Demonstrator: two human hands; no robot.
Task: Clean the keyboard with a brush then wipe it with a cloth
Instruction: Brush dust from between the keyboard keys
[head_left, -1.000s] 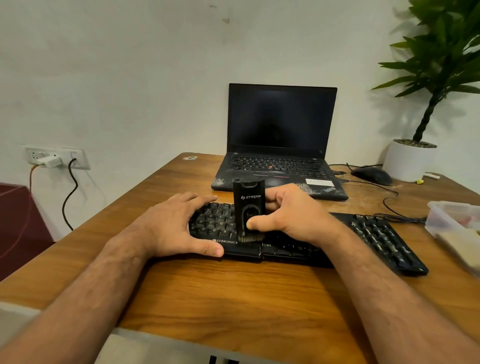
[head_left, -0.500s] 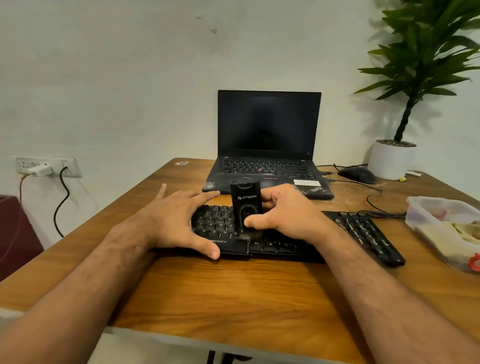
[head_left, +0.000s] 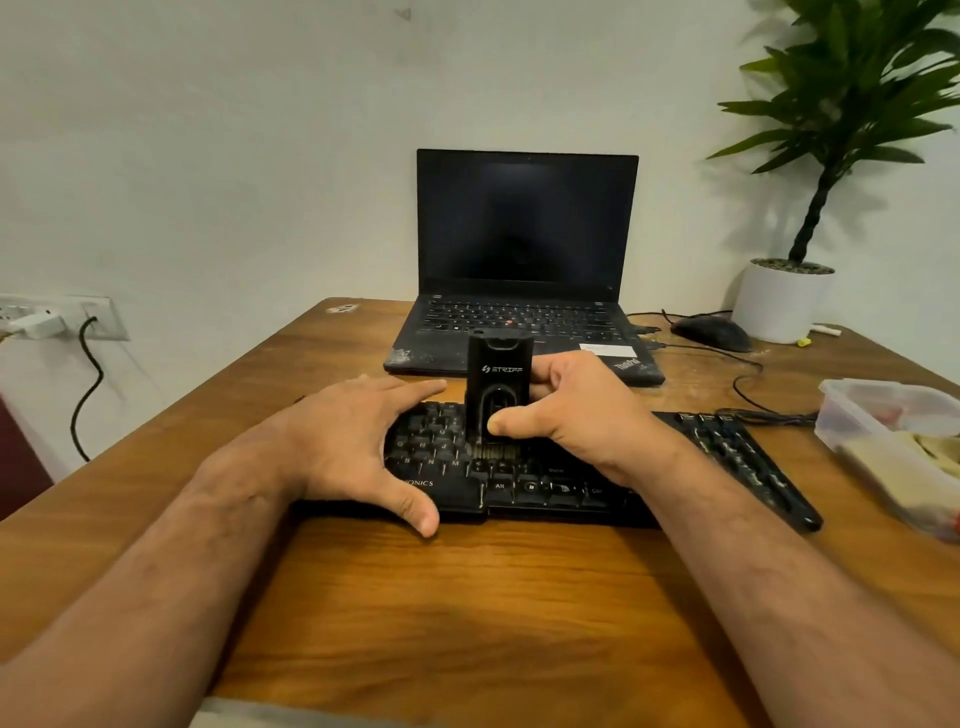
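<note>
A black keyboard (head_left: 727, 452) lies across the wooden table (head_left: 467, 613) in front of me. My right hand (head_left: 576, 410) grips an upright black brush (head_left: 498, 379), thumb on its front face, with the bristles down on the keys near the keyboard's middle. My left hand (head_left: 353, 441) lies flat over the keyboard's left end, fingers straight along the top rows and thumb at the front edge. A beige cloth (head_left: 893, 457) lies in a clear plastic box at the right.
An open black laptop (head_left: 524, 249) stands behind the keyboard. A black mouse (head_left: 711, 332) with its cable and a white potted plant (head_left: 784, 301) are at the back right. The clear box (head_left: 857, 400) sits near the right edge. A wall socket (head_left: 57, 317) is left.
The brush has shifted a little back and forth over the middle keys in my right hand. My left hand stays on the keyboard's left end. The camera view has moved slightly.
</note>
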